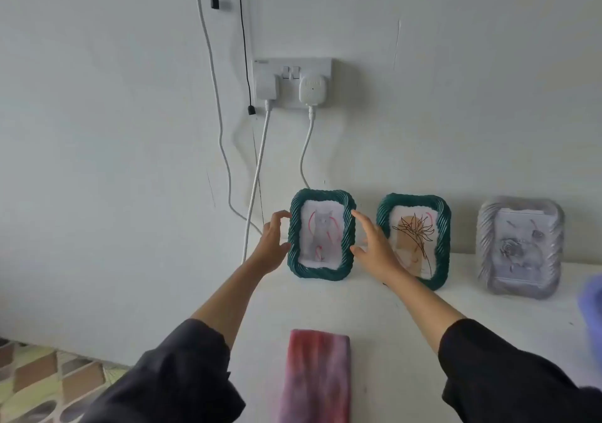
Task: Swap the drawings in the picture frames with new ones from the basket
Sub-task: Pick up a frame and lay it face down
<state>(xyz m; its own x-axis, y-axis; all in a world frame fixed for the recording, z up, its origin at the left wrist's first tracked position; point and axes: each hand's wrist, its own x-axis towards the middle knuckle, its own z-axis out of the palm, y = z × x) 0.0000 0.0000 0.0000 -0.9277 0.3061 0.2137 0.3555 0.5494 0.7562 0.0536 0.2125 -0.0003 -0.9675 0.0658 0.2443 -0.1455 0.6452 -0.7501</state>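
Observation:
Three picture frames stand on a white table (407, 325) against the wall. The left green frame (321, 267) holds a grey cat drawing (322, 233). My left hand (272, 243) is at its left edge, fingers loosely curved, thumb and fingertips just touching the rim. My right hand (374, 248) is at its right edge with fingers spread, thumb and forefinger at the rim. The middle green frame (441, 227), partly behind my right hand, holds a line drawing of a flower (415, 232). The grey frame (488, 243) on the right holds a grey rose drawing (518, 249).
A pink-red cloth (317, 377) lies at the table's near edge. A blurred blue object (591, 302) shows at the right border. A wall socket (293, 80) with two plugs and hanging cables (257, 174) is above the frames. Patterned floor (39, 380) lies lower left.

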